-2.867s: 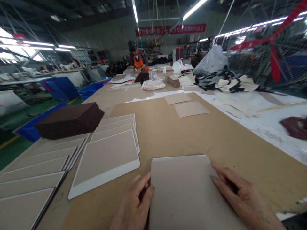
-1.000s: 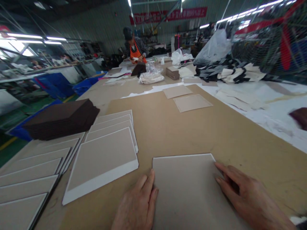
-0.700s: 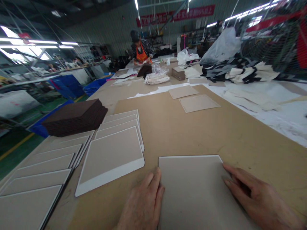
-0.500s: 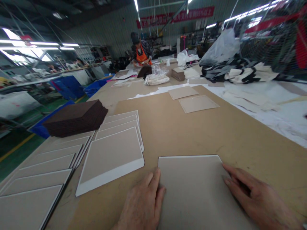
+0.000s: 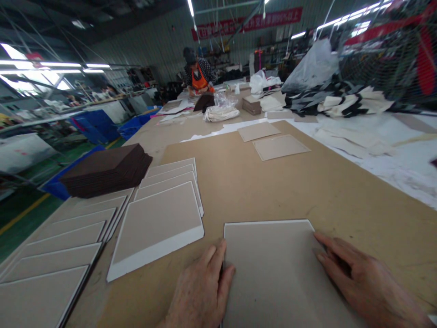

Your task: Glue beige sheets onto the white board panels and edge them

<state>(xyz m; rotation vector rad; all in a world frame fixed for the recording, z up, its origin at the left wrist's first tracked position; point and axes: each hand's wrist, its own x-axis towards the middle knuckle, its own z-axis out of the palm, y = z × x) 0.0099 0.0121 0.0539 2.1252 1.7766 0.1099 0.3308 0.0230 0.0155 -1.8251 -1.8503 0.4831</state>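
So both bare hands are down low in the view, palms mostly downward. The left hand [image 5: 201, 284] is reaching up from the bottom, back of it facing the camera, index and middle fingers pretty much side by side pointing forward, with the thumb split off towards the right. The right hand [image 5: 362, 278] comes in at an angle from the lower right corner, index stretched out forward and to the left, thumb below it with a dark gap between. Both look kinda loose, and they're well apart.

smooth matt panel [image 5: 269, 269], crinkled plastic bag [image 5: 312, 67]
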